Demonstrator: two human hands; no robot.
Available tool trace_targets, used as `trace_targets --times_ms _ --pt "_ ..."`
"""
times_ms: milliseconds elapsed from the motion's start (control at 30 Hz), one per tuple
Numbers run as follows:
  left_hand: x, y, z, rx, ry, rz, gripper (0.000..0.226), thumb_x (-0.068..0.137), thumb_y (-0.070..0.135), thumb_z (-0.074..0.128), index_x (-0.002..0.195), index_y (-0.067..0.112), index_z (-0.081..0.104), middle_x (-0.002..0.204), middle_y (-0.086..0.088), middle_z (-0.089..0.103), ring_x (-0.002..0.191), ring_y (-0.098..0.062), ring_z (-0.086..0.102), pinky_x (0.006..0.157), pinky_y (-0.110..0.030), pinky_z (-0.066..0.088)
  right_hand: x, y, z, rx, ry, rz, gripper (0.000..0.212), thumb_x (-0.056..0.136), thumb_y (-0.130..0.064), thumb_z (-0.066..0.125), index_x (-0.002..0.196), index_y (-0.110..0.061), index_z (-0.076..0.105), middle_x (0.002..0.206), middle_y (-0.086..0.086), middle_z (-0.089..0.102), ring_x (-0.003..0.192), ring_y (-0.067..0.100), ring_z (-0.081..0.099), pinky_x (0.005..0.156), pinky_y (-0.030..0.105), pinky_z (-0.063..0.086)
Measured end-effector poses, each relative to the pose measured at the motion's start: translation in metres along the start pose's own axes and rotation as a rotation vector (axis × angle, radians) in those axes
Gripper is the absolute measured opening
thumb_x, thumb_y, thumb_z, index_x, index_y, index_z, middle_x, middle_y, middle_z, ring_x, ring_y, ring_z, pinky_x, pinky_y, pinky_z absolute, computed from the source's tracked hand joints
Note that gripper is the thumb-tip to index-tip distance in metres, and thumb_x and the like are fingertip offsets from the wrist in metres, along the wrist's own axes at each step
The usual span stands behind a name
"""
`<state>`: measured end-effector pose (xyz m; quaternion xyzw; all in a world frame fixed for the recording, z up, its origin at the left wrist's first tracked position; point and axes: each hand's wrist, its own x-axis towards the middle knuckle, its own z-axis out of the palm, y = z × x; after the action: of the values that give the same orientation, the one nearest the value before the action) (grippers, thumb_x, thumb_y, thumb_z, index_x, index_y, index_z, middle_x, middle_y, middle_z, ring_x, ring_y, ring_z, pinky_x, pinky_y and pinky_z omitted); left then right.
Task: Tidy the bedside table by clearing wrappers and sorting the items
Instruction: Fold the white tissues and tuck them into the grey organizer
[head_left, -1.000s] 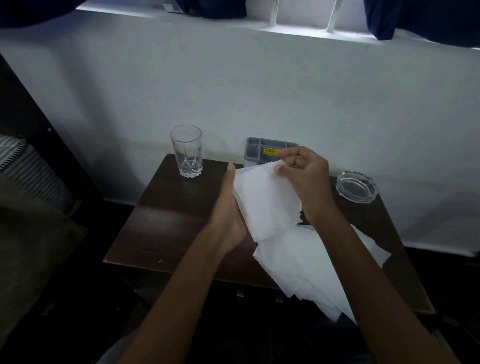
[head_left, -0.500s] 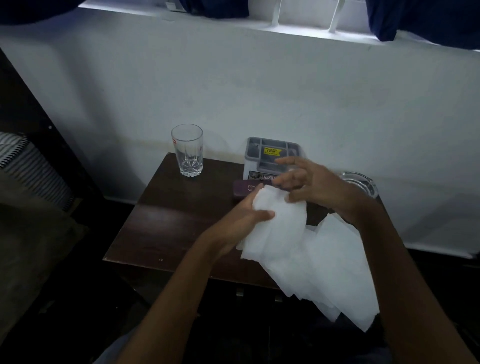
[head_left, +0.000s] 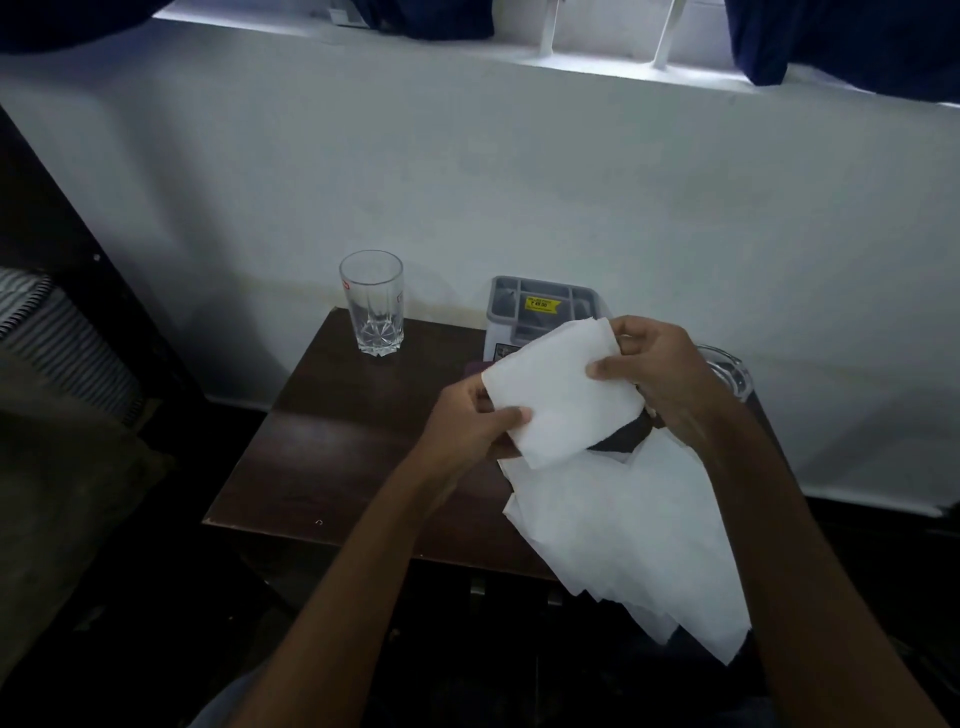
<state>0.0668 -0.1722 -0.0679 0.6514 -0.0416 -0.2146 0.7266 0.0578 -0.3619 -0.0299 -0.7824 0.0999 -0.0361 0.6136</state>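
A folded white tissue (head_left: 563, 395) is held above the dark wooden bedside table (head_left: 332, 447). My left hand (head_left: 467, 421) pinches its lower left edge with thumb on top. At the tissue's upper right corner my right hand (head_left: 654, 369) grips it with curled fingers. Below them a pile of several white tissue sheets (head_left: 639, 535) hangs over the table's front right edge. Something dark lies partly hidden under the held tissue.
A clear drinking glass (head_left: 372, 304) stands at the table's back left. A grey compartment organiser (head_left: 540, 301) with a yellow sticker stands by the wall. A glass ashtray (head_left: 730, 371) shows behind my right wrist. A striped pillow (head_left: 57, 338) lies at left.
The crumpled tissue between my hands has been flattened into a folded sheet. My right hand shifted to its upper right corner and my left to its lower left edge.
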Motion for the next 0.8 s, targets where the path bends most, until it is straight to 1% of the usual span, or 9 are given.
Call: trace_targets --times_ms 100,200,333,433,500,533,700,733,800 --pt "0.002 0.000 -0.001 -0.045 0.105 0.068 0.027 0.084 -0.009 0.059 0.099 0.013 0.059 0.086 0.000 0.063 0.075 -0.012 0.061 0.049 -0.017 0.054 0.001 0.003 -0.001 0.044 -0.015 -0.002 0.024 0.073 0.013 0.063 0.076 -0.011 0.063 0.068 -0.003 0.071 0.068 0.015 0.066 0.065 0.028 0.055" --pt "0.001 0.002 -0.003 -0.051 0.125 0.050 0.028 0.090 -0.006 0.048 0.080 0.017 0.061 0.087 -0.002 0.063 0.078 -0.017 0.062 0.056 -0.022 0.057 -0.001 0.002 0.001 0.019 -0.049 -0.058 0.030 0.077 0.020 0.050 0.066 -0.006 0.062 0.058 -0.006 0.069 0.056 0.005 0.064 0.053 0.018 0.052" --pt "0.002 0.006 -0.004 -0.266 0.114 -0.119 0.032 0.092 0.008 0.035 0.077 0.010 0.063 0.090 -0.009 0.065 0.074 -0.018 0.062 0.065 -0.028 0.054 -0.001 0.003 0.003 0.122 -0.045 -0.056 0.041 0.078 0.023 0.039 0.062 -0.006 0.063 0.074 0.003 0.070 0.070 0.014 0.066 0.056 0.022 0.056" --pt "0.003 0.003 -0.003 -0.271 0.152 -0.125 0.018 0.092 0.016 0.048 0.084 0.009 0.063 0.097 -0.011 0.064 0.082 -0.019 0.062 0.067 -0.027 0.054 -0.002 0.002 0.004 0.172 -0.059 -0.030 0.038 0.081 0.019 0.032 0.067 -0.001 0.061 0.087 0.009 0.068 0.085 0.020 0.064 0.065 0.027 0.057" --pt "0.002 0.000 -0.002 -0.191 0.191 -0.073 0.007 0.087 0.006 0.058 0.085 0.012 0.062 0.099 -0.010 0.063 0.086 -0.018 0.061 0.063 -0.021 0.055 -0.002 0.000 0.004 0.245 -0.087 -0.013 0.037 0.082 0.016 0.027 0.071 0.002 0.060 0.095 0.013 0.068 0.092 0.026 0.062 0.069 0.032 0.058" --pt "0.002 -0.001 -0.001 -0.158 0.201 -0.052 0.013 0.085 0.001 0.059 0.084 0.013 0.061 0.098 -0.009 0.062 0.085 -0.017 0.060 0.061 -0.019 0.055 -0.002 -0.001 0.005 0.283 -0.097 -0.004 0.035 0.083 0.012 0.027 0.075 0.002 0.060 0.099 0.015 0.067 0.092 0.027 0.062 0.069 0.033 0.057" --pt "0.001 0.001 0.000 -0.112 0.229 0.018 0.025 0.082 -0.008 0.059 0.080 0.017 0.058 0.083 0.000 0.061 0.074 -0.008 0.058 0.052 -0.013 0.051 0.001 0.003 0.011 0.297 -0.089 0.108 0.020 0.093 -0.025 0.043 0.103 -0.014 0.057 0.101 0.009 0.066 0.086 0.023 0.064 0.058 0.030 0.054" --pt "0.001 0.002 0.000 -0.110 0.235 0.031 0.025 0.082 -0.008 0.059 0.080 0.017 0.058 0.083 0.000 0.061 0.074 -0.008 0.058 0.052 -0.013 0.051 0.001 0.005 0.011 0.231 -0.104 0.142 0.023 0.091 -0.029 0.048 0.108 -0.016 0.056 0.103 0.007 0.066 0.090 0.024 0.063 0.061 0.032 0.054" --pt "0.000 0.002 0.000 -0.102 0.249 0.049 0.026 0.081 -0.009 0.060 0.081 0.017 0.058 0.084 0.001 0.061 0.076 -0.007 0.058 0.053 -0.012 0.052 -0.001 0.008 0.013 0.079 -0.136 0.170 0.026 0.086 -0.023 0.060 0.112 -0.018 0.057 0.109 0.004 0.060 0.098 0.024 0.060 0.069 0.038 0.058"
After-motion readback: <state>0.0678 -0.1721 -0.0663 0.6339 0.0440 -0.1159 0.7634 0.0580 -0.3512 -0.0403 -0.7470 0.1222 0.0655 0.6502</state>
